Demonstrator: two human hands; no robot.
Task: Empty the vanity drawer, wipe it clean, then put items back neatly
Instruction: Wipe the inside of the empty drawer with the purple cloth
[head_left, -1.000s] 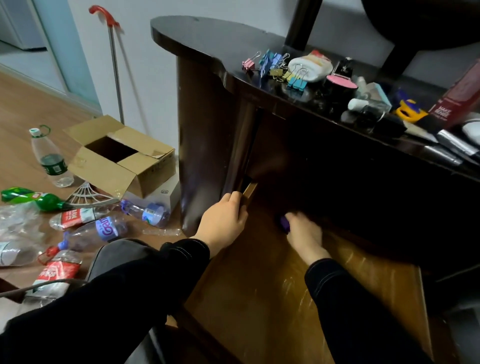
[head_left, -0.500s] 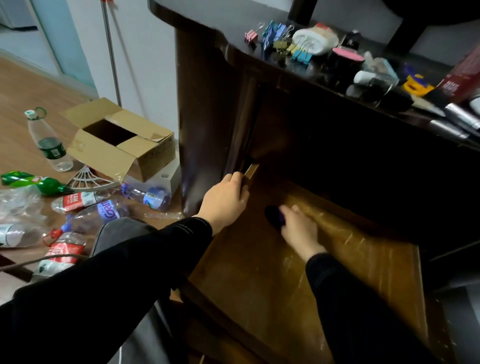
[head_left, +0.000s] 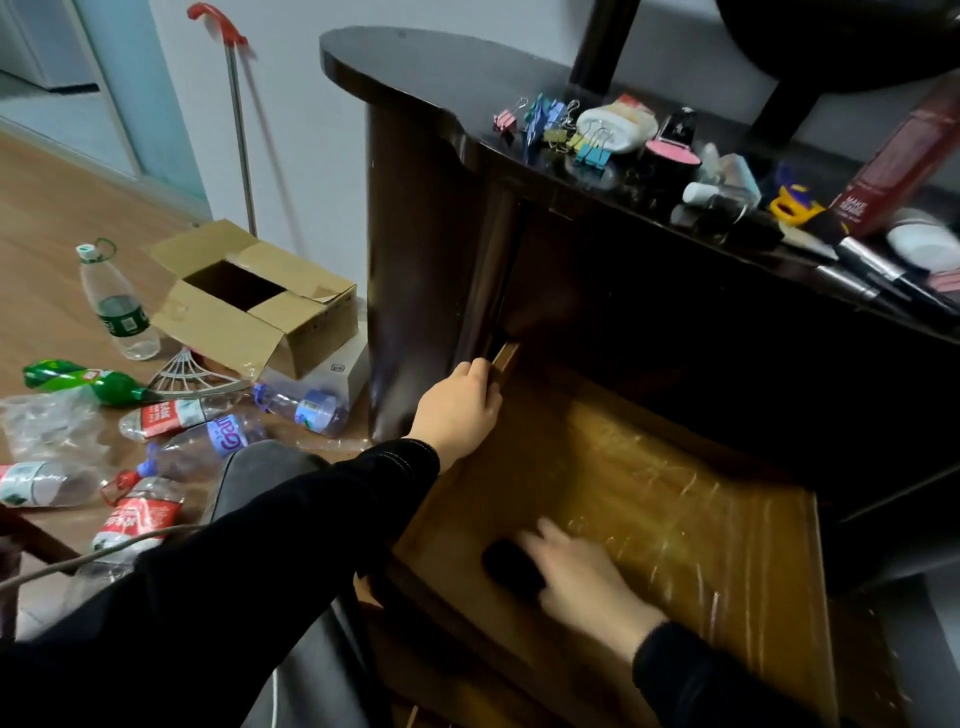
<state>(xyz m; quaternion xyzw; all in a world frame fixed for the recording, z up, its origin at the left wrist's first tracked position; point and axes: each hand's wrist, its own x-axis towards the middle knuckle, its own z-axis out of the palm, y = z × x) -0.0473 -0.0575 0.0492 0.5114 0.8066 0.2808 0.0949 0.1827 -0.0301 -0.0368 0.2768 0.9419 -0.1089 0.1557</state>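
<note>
The vanity drawer (head_left: 727, 525) is pulled out, its brown wooden bottom bare and streaked with shine. My left hand (head_left: 460, 410) grips the drawer's left side wall near its back corner. My right hand (head_left: 582, 577), blurred by motion, holds a dark cloth (head_left: 511, 566) against the drawer bottom near the front left. The drawer's items lie on the dark vanity top (head_left: 431, 67): coloured binder clips (head_left: 550, 127), a white pouch (head_left: 618, 127), a pink-lidded jar (head_left: 670, 158), a red box (head_left: 893, 166) and brushes (head_left: 883, 275).
On the wooden floor to the left stand an open cardboard box (head_left: 244, 296), an upright water bottle (head_left: 117, 306) and several crushed plastic bottles (head_left: 171, 415). A red-handled pole (head_left: 239, 119) leans on the wall. My dark-clad knee (head_left: 260, 467) is below the left arm.
My right hand has slid the dark cloth from the back of the drawer toward its front left. The left hand keeps its grip on the drawer side.
</note>
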